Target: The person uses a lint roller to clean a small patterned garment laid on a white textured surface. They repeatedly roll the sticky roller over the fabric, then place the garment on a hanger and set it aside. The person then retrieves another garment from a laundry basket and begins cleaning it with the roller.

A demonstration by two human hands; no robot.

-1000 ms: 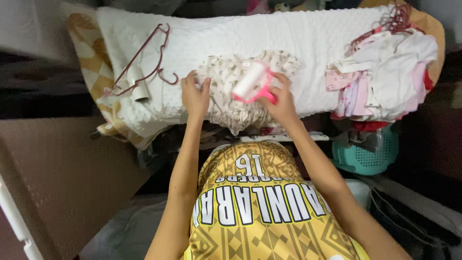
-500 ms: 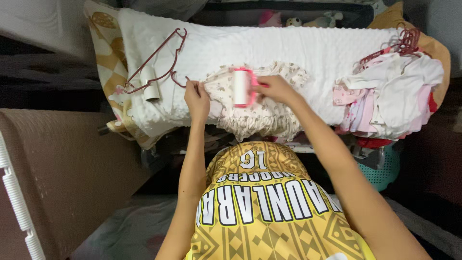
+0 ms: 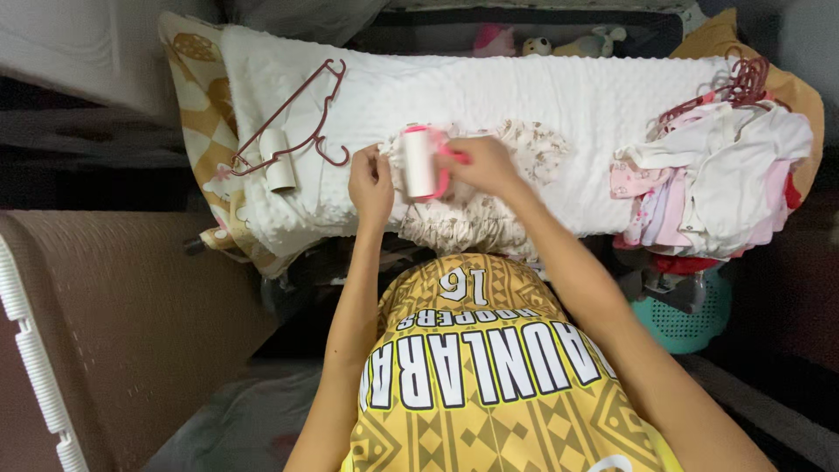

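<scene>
Head view, looking down. The right hand (image 3: 485,166) is closed around the pink handle of a lint roller (image 3: 420,163), whose white cylinder stands with its long axis running away from the person, the far end toward the back edge of the white dimpled blanket (image 3: 489,87). The roller lies on a small patterned garment (image 3: 476,205) spread on the blanket's near edge; the handle is mostly hidden under the fingers. The left hand (image 3: 370,185) presses down on the garment's left edge, just beside the roller, fingers bent on the cloth; whether it pinches the fabric cannot be told. To the left lie a dark red wire hanger (image 3: 293,122) and, touching it, a bare white roll (image 3: 280,160). At right sits a pile of white and pink baby clothes (image 3: 712,179) with more hangers (image 3: 738,83) above it. A teal basket (image 3: 686,319) shows partly below the pile.
</scene>
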